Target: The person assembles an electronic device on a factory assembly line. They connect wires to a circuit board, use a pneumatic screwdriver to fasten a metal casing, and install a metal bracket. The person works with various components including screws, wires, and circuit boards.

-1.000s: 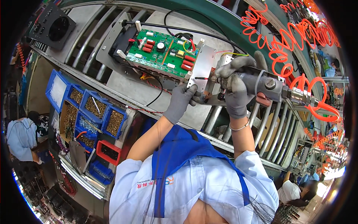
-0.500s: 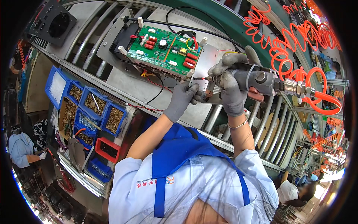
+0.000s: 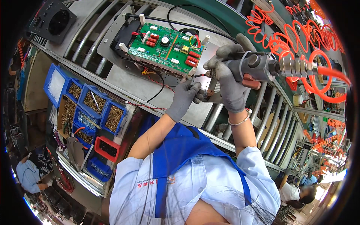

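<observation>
My right hand [image 3: 229, 86], in a grey glove, is closed around a grey air screwdriver [image 3: 255, 66] with a reddish-brown lever. Its thin bit [image 3: 201, 75] points left at the near corner of a bare metal plate [image 3: 208, 56]; whether the tip touches a screw cannot be made out. My gloved left hand [image 3: 183, 99] is closed at that plate's near edge, thumb and fingers pinched on it close below the bit. The plate joins a unit whose green circuit board [image 3: 170, 56] carries red, white and yellow parts. A black fan housing [image 3: 125, 39] sits at its left end.
The unit lies on a grey board over a roller conveyor [image 3: 258, 112]. Blue bins [image 3: 113, 118] of brass-coloured screws and a red bin [image 3: 107, 149] stand at left. Coiled orange air hoses [image 3: 277, 45] hang at right. A black fan panel [image 3: 56, 22] lies far left. Co-workers sit farther off.
The screwdriver has tilted, its hose end swinging up and away, and its bit now slants down toward the plate corner. My left hand stays nearly in place.
</observation>
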Demonstrator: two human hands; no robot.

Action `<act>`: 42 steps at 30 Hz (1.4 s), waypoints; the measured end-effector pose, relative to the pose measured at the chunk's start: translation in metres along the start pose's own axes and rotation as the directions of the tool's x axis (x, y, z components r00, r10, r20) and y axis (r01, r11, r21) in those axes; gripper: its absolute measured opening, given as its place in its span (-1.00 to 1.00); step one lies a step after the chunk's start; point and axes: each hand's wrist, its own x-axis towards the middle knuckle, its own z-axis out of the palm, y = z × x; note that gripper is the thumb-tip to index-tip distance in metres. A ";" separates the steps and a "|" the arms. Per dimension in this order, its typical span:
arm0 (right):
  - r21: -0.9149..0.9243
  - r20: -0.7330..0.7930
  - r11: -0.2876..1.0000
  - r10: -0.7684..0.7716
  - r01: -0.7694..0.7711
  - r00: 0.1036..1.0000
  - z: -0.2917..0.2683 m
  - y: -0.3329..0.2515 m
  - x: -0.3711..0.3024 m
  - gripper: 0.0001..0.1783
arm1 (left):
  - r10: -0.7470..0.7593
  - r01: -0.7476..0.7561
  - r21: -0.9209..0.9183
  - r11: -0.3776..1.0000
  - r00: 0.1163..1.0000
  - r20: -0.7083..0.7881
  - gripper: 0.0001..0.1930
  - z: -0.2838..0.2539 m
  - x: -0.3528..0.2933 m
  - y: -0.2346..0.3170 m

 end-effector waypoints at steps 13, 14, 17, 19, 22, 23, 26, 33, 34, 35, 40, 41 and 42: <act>0.024 -0.041 0.999 0.021 -0.020 0.999 0.013 0.006 0.012 -0.61 | -0.009 0.009 -0.003 1.000 1.000 -0.003 -0.74 0.000 0.000 0.001; -0.040 -0.008 0.999 0.005 -0.005 1.000 0.013 0.006 0.014 -0.70 | -0.002 0.002 -0.008 1.000 1.000 -0.003 -0.74 0.000 0.000 0.001; 0.006 0.010 1.000 -0.009 0.009 1.000 0.014 0.008 0.016 -0.71 | -0.010 0.010 -0.013 1.000 1.000 -0.018 -0.74 0.002 0.000 0.002; 0.050 -0.011 0.999 0.010 -0.009 1.000 0.017 0.006 0.016 -0.72 | -0.012 0.011 -0.016 1.000 1.000 -0.022 -0.74 0.000 0.001 -0.002; 0.063 -0.052 0.998 0.013 -0.010 0.999 0.021 0.007 0.015 -0.72 | -0.017 0.017 0.015 1.000 0.999 -0.031 -0.73 -0.001 0.003 -0.001; 0.057 -0.067 0.998 0.009 -0.006 0.998 0.021 0.007 0.015 -0.72 | -0.019 0.020 0.030 0.999 0.999 -0.033 -0.73 -0.001 0.003 0.000; 0.070 -0.032 0.996 -0.052 0.054 0.998 0.017 0.010 0.016 -0.70 | -0.028 0.028 0.018 0.999 0.999 -0.018 -0.73 -0.004 0.004 -0.002; 0.040 -0.064 0.999 -0.021 0.024 0.998 0.018 0.008 0.013 -0.67 | -0.047 0.049 0.032 0.998 0.998 -0.035 -0.74 -0.005 0.007 -0.002; 0.076 -0.075 0.997 -0.025 0.030 0.997 0.018 0.010 0.012 -0.66 | -0.053 0.053 0.020 0.998 0.998 -0.026 -0.74 -0.006 0.007 -0.001; 0.111 -0.089 0.993 -0.029 0.039 0.996 0.018 0.012 0.011 -0.65 | -0.058 0.058 0.008 0.998 0.998 -0.014 -0.75 -0.006 0.007 0.000; 0.070 -0.067 0.990 -0.115 0.119 0.991 0.010 0.010 0.012 -0.56 | -0.048 0.052 -0.069 0.996 0.997 0.056 -0.74 -0.016 0.001 -0.004; 0.202 -0.117 0.969 -0.123 0.145 0.985 0.012 0.003 0.008 -0.52 | -0.016 0.021 -0.108 0.994 0.999 0.048 -0.73 -0.018 -0.002 -0.008; 0.181 -0.151 0.973 -0.118 0.145 0.981 0.006 -0.007 0.000 -0.50 | -0.029 0.041 -0.154 0.987 0.996 0.079 -0.72 -0.018 -0.010 -0.004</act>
